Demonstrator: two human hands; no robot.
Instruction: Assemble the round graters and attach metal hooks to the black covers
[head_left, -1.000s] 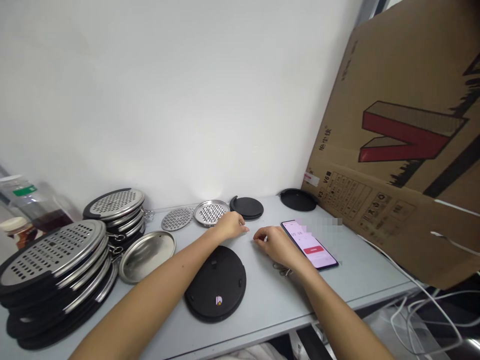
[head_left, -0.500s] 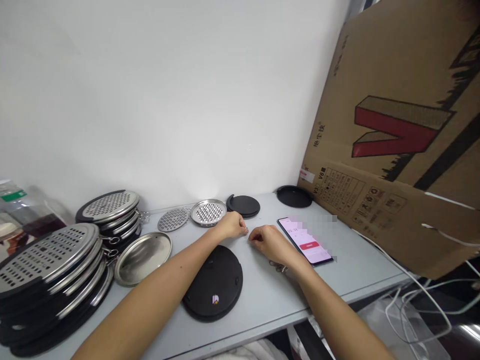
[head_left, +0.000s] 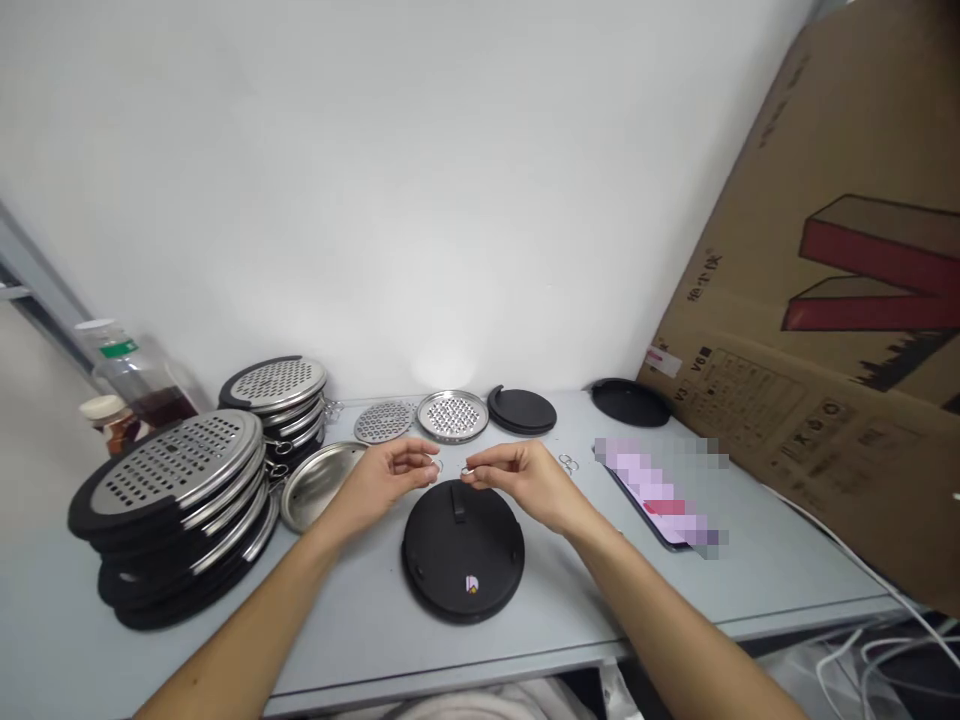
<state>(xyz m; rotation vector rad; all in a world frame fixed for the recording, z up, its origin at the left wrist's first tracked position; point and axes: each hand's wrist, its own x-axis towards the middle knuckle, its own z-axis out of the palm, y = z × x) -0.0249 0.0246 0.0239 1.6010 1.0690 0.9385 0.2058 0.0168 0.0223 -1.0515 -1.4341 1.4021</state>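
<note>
My two bare hands meet over the middle of a pale grey worktop [head_left: 360, 620], fingertips facing each other but apart. My left hand [head_left: 379, 482] is narrowed to a pinch, with a thin metal ring [head_left: 439, 466] at the fingertips. My right hand [head_left: 534, 480] is pinched too, holding a small shiny metal piece [head_left: 466, 471], too small to make out fully. Just below both hands, midway along the worktop's front edge, lies a round black case [head_left: 463, 560] with a short strap [head_left: 458, 505] and a small sticker. Beyond my right hand are some loose rings [head_left: 568, 463], then a phone [head_left: 660, 505], partly blurred, toward the right edge. Along the back edge, left to right, lie a flat perforated disc [head_left: 385, 421], a rimmed grater disc [head_left: 452, 415], a black round lid [head_left: 523, 410] and, near the back right corner, a shallow black tray [head_left: 631, 402]. At the left, beside a shiny metal dish [head_left: 315, 490], stand two stacks of perforated-topped round graters [head_left: 180, 460]. A big cardboard box [head_left: 847, 400] leans on the right.
</note>
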